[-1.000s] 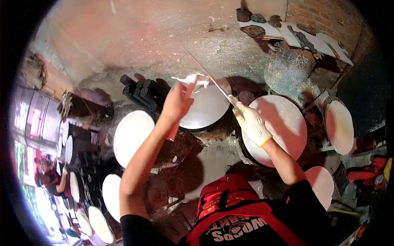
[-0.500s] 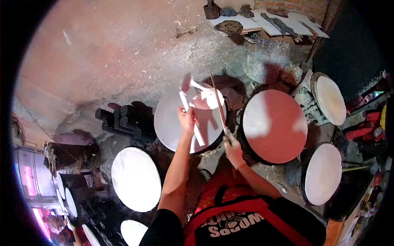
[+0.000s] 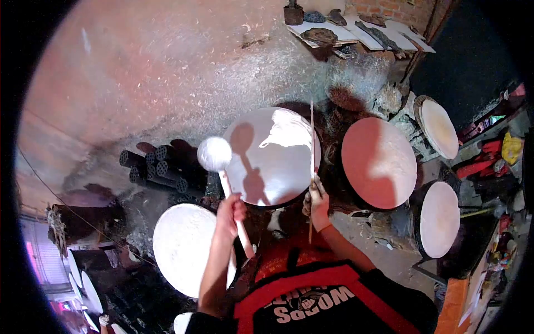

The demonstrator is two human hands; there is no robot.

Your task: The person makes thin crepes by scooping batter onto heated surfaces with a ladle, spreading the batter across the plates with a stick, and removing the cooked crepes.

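Note:
My left hand [image 3: 230, 216] is wrapped round the wooden handle of a ladle [image 3: 214, 154], whose round white head is raised beside the left edge of a round grey griddle [image 3: 239, 172]. White batter [image 3: 288, 129] lies in an uneven patch on the griddle's upper right part. My right hand [image 3: 317, 206], in a glove, grips a long thin stick [image 3: 312, 133] that stands nearly upright in the view along the griddle's right edge. The shadow of the ladle falls on the griddle.
White-covered round griddles [image 3: 192, 250] [image 3: 380, 163] [image 3: 440, 219] flank the grey one. Perforated black coal cylinders [image 3: 161, 167] are stacked at its left. A stained wall [image 3: 139, 67] rises behind, and a shelf [image 3: 356, 30] with dark objects stands at the upper right.
The ladle has swung left off the griddle, and its white head now shows. The white patch has spread on the surface. The stick has shifted right and become more upright.

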